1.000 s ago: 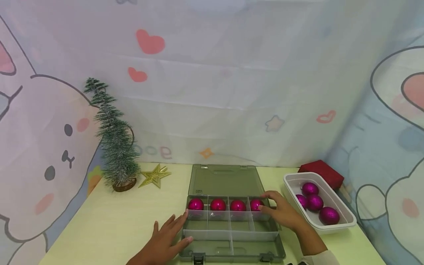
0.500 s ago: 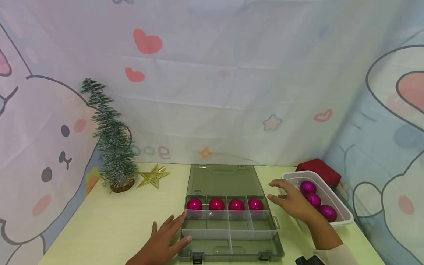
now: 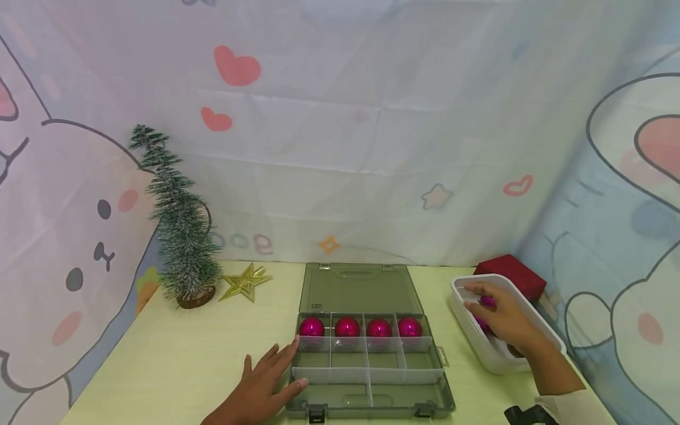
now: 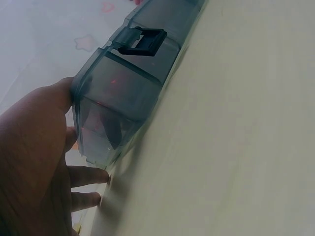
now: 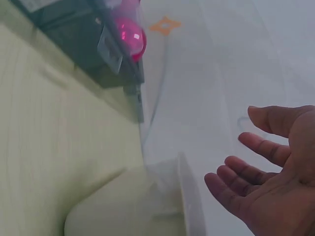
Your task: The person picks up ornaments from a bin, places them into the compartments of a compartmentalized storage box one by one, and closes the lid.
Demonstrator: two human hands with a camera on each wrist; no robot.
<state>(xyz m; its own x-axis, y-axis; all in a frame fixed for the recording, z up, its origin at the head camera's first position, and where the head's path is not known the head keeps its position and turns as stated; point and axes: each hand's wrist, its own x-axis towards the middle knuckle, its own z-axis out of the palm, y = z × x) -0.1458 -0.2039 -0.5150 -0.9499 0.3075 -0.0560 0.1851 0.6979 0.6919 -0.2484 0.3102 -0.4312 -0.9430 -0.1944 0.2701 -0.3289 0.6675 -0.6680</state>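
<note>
A smoky translucent divided box (image 3: 408, 389) lies with its lid (image 3: 361, 289) folded back. Each back-row compartment holds one shiny magenta Christmas bauble (image 3: 347, 327); the compartments nearer me hold nothing. My left hand (image 3: 261, 383) rests with spread fingers against the box's left side, and the left wrist view shows its thumb on the box edge (image 4: 75, 105). Over the white plastic tub (image 3: 467, 321) at the right, my right hand (image 3: 504, 319) hangs with loosely bent fingers around nothing. Beneath it, purple glittery baubles (image 3: 487, 301) show only in part, the hand hiding the rest.
A small frosted Christmas tree (image 3: 186, 236) stands at the back left on a wooden base. Beside it lies a gold star (image 3: 247, 283). Behind the tub sits a dark red box (image 3: 511, 276). A printed cloth (image 3: 340, 147) hangs along the table's back edge.
My right hand has left the rightmost magenta bauble in the back row and moved right, over the white tub. The left hand stays at the box's side.
</note>
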